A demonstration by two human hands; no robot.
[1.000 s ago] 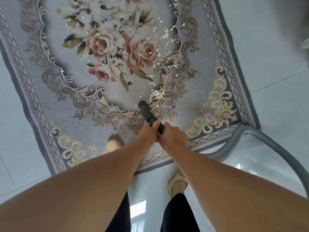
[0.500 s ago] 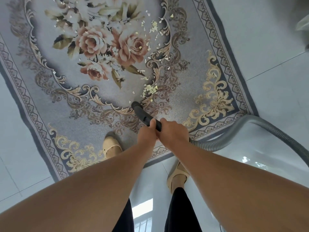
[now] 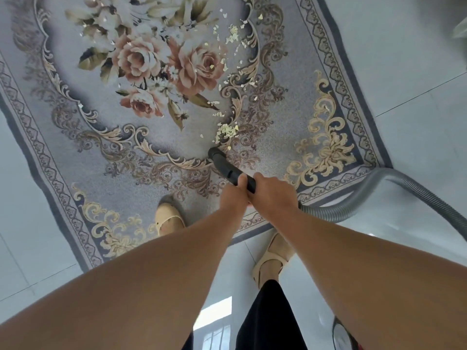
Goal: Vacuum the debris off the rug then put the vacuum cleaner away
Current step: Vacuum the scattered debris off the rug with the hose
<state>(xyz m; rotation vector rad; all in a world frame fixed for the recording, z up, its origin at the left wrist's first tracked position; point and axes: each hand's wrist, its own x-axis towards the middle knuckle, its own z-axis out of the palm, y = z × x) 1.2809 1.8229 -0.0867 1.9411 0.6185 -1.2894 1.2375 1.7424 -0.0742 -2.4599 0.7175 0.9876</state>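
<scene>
A grey rug [image 3: 278, 137] with pink roses and gold scrollwork covers the floor ahead. Pale yellow debris lies on it: a small heap [image 3: 225, 132] just beyond the nozzle and scattered flakes [image 3: 233, 36] further up. The black vacuum nozzle [image 3: 222, 164] points at the heap, its tip on the rug. My left hand [image 3: 233, 195] and my right hand [image 3: 274, 195] both grip the nozzle's rear end, side by side. A grey ribbed hose [image 3: 364, 195] runs from my hands off to the right.
Glossy pale floor tiles [image 3: 417, 72] surround the rug. My left foot [image 3: 168, 219] in a beige shoe stands on the rug's near edge; my right foot [image 3: 271, 258] is on the tiles. Part of a red and dark object [image 3: 345, 335] shows at the bottom right.
The nozzle tip has stayed just below the small debris heap while my view drifted, so the rug appears shifted down and left. Both hands keep their grip.
</scene>
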